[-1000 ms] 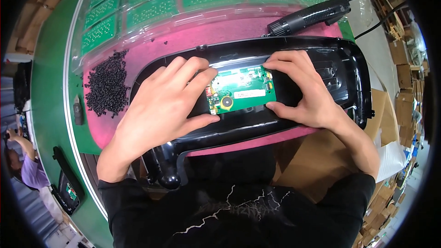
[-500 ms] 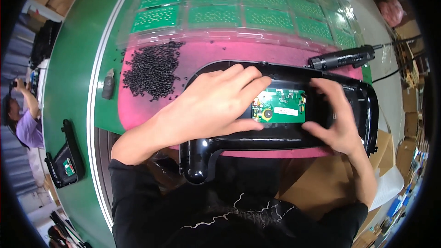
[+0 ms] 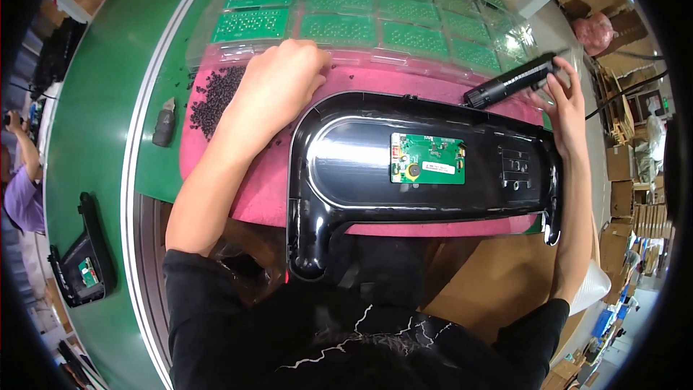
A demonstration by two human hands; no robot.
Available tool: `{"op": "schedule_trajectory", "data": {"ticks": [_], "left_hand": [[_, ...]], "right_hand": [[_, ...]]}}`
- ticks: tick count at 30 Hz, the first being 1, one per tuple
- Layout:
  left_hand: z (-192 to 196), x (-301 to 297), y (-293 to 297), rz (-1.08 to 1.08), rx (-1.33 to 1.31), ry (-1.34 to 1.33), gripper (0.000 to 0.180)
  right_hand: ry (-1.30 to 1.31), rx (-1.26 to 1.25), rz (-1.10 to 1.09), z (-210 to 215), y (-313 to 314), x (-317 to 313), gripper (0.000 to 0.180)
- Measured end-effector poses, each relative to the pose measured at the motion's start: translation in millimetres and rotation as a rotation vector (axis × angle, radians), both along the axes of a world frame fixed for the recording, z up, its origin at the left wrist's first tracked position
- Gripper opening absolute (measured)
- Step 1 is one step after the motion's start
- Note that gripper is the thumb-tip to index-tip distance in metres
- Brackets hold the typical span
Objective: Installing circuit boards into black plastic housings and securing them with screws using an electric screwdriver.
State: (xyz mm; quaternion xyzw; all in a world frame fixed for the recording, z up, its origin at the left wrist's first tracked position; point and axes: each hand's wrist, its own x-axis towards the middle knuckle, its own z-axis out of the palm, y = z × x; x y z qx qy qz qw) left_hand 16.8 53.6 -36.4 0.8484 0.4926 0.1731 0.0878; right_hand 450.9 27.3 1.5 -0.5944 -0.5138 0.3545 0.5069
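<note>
My right hand has its fingers at the rear end of a black electric screwdriver, which lies tilted above the far right corner of a black plastic housing. Over the pile of small black screws at the left is my left hand, its fingers curled down; whatever is between the fingertips is hidden. In front of me the housing rests with its hollow side up. A green circuit board with a white label and a round component sits inside it, with neither hand touching it.
A pink mat lies under the housing on a green table. Clear trays of green boards stand at the far side. At left are a small dark object and another black housing with a board. A cardboard box is near right.
Both hands have left the circuit board. My left hand has moved up and left to the screws, while my right hand has reached up to the screwdriver, which now tilts more.
</note>
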Motion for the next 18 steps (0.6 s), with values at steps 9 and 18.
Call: {"op": "schedule_trajectory", "data": {"ticks": [9,18], "left_hand": [[-10,3,-1,-0.091,0.059,-0.119,0.019],[5,6,-2,0.012,0.076,-0.095,0.017]], "right_hand": [[0.349,-0.012,0.226,-1,32,-120,0.036],[0.747,0.264,0.427,-19,46,-207,0.024]]}}
